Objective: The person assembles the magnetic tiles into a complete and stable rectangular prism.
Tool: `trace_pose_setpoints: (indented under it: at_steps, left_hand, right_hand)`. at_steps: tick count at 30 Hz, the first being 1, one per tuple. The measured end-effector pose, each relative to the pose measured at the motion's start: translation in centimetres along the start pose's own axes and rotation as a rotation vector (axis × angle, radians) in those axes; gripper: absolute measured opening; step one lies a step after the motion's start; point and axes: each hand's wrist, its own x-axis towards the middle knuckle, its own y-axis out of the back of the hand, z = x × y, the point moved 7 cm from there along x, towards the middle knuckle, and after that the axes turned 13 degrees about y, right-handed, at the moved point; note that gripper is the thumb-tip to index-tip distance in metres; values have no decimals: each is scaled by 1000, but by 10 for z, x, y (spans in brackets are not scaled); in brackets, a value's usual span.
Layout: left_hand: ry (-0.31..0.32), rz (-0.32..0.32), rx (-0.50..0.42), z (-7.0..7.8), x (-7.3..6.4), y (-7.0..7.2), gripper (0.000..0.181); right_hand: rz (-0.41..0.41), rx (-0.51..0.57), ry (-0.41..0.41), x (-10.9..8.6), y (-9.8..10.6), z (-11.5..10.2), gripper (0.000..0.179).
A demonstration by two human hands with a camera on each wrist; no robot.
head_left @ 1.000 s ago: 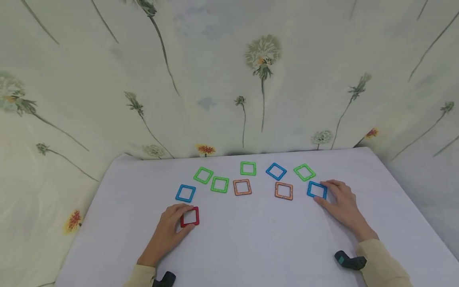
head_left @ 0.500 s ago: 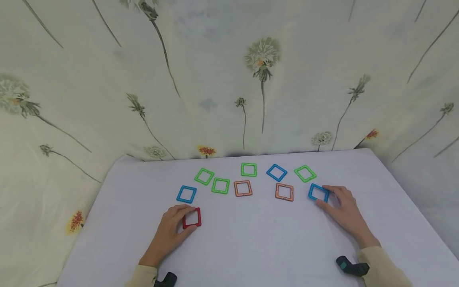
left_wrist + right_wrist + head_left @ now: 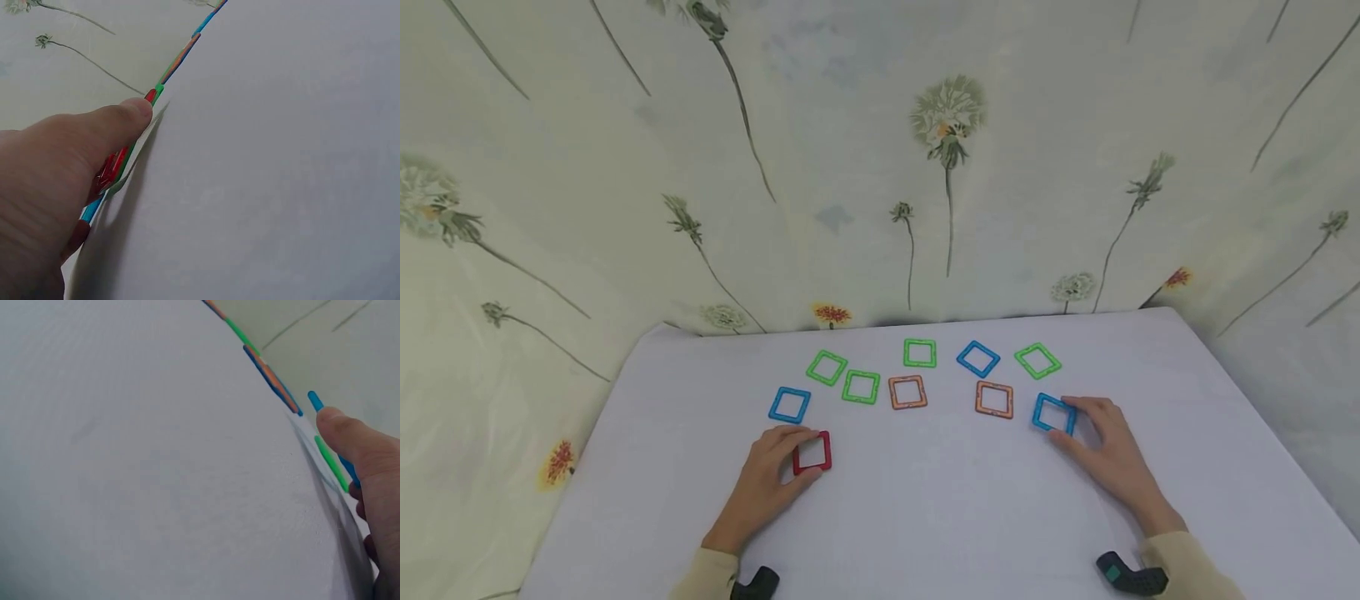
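Note:
My left hand [image 3: 767, 473] pinches a red square magnetic tile [image 3: 827, 450], an open frame, between thumb and fingers. In the left wrist view the thumb lies over the red tile [image 3: 119, 164], with a shadow on the tabletop below. On the other side, my right hand [image 3: 1108, 450] grips a blue square magnetic tile [image 3: 1037, 410] by its right part. The right wrist view has one end of this blue tile [image 3: 315, 400] sticking out past the thumb, above a green tile [image 3: 331, 464]; the fingers are mostly hidden behind.
Several square tiles lie flat along the back of the white-covered table [image 3: 925, 517]. Among them are a blue tile [image 3: 772, 402] beyond the left hand, orange tiles [image 3: 910, 406] mid-table and a green tile [image 3: 1026, 367] behind the right hand's tile. A flowered cloth [image 3: 850, 167] rises behind.
The left hand has shifted right with the red tile. The right hand has brought its blue tile left and nearer the person. The tiles lying on the table stay in place.

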Motion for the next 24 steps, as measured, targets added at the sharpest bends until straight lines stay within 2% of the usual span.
trace_pose_setpoints:
  at_steps: [12,24]
  left_hand:
    - [-15,-22,-28,14,1,-19,51]
    - [-57,-19,-14,19,15,-28,51]
  right_hand:
    - [-8,13,-5,-13,-8,-8,59]
    - [1,52,9,-10,-18,-32,56]
